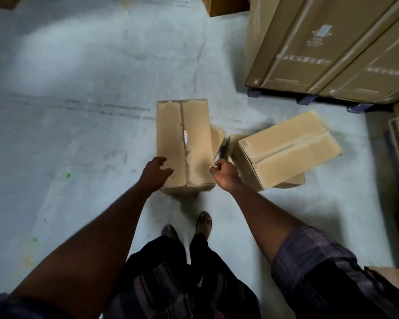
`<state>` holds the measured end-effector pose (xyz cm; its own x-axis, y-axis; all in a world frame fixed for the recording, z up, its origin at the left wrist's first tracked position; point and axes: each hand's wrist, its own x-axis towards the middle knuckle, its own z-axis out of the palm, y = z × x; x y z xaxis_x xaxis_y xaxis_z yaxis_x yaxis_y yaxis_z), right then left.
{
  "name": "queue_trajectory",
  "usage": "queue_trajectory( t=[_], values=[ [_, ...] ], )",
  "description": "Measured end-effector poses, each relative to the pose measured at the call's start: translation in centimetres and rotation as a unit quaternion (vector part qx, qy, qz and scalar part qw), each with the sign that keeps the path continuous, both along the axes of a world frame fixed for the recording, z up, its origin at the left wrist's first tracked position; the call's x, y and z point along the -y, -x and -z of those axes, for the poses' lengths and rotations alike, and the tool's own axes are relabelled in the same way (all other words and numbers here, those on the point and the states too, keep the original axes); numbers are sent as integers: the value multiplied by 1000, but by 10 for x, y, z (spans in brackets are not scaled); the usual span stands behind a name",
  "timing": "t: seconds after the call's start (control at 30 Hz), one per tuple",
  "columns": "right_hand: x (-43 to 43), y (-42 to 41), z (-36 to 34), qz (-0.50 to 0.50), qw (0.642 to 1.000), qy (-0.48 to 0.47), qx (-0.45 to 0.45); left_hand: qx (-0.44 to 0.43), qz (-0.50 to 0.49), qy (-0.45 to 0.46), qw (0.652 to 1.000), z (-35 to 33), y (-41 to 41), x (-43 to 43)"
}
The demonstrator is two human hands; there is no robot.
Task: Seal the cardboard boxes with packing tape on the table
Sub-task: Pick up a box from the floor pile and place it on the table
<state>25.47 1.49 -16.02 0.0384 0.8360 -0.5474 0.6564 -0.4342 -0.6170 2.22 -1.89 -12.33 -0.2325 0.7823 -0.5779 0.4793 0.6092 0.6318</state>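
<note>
Item 1: tall cardboard box (182, 143), standing on the grey floor (78, 111) just above frame centre. Top flaps are folded shut, meeting along a ragged centre seam with torn paper and a small white-and-orange label scrap. A loose flap (217, 137) sticks out at its 3 o'clock side.

Item 2: second cardboard box (286, 150), at 3 o'clock of the first and close beside it, lying skewed on the floor. Its top flaps are closed, with the seam showing.

Item 3: left hand (156, 172), at the 7 o'clock corner of the tall box. Its fingers are loosely spread and relaxed and grip nothing; contact with the box edge is unclear.

Item 4: right hand (225, 172), at the 5 o'clock corner of the same box, with fingers curled inward. Whether it pinches the cardboard or holds nothing cannot be told.

Item 5: feet in sandals (203, 223), at 6 o'clock of the tall box.

Item 6: large printed cartons (320, 47), strapped, at 1 o'clock in frame, resting on a blue pallet (306, 100).
</note>
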Motion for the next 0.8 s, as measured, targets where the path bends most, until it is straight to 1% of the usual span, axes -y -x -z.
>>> queue_trajectory(
  t=[0.13, 0.27, 0.4, 0.5, 0.6, 0.67, 0.73, 0.8],
  values=[
    [-57, 17, 20, 54, 998, 18, -7, -1, -2, 20, 1000, 23, 20, -49],
    [-102, 29, 51, 86, 995, 42, -6, 7, 4, 53, 999, 58, 38, -89],
    [-146, 39, 110, 103, 993, 57, 3, 10, 10, 77, 997, 115, 56, -129],
    [-179, 50, 149, 137, 990, 31, 6, 17, 4, 99, 995, 169, 68, -157],
    [-204, 57, 199, 151, 988, 29, 27, 16, -22, 116, 993, 226, 81, -182],
    [-215, 58, 238, 159, 986, 27, 30, 21, -56, 125, 990, 257, 89, -196],
    [-221, 57, 269, 165, 985, 43, 20, 43, -84, 125, 988, 281, 96, -206],
    [-226, 60, 278, 164, 985, 56, -9, 78, -95, 133, 983, 299, 100, -211]
  ],
)
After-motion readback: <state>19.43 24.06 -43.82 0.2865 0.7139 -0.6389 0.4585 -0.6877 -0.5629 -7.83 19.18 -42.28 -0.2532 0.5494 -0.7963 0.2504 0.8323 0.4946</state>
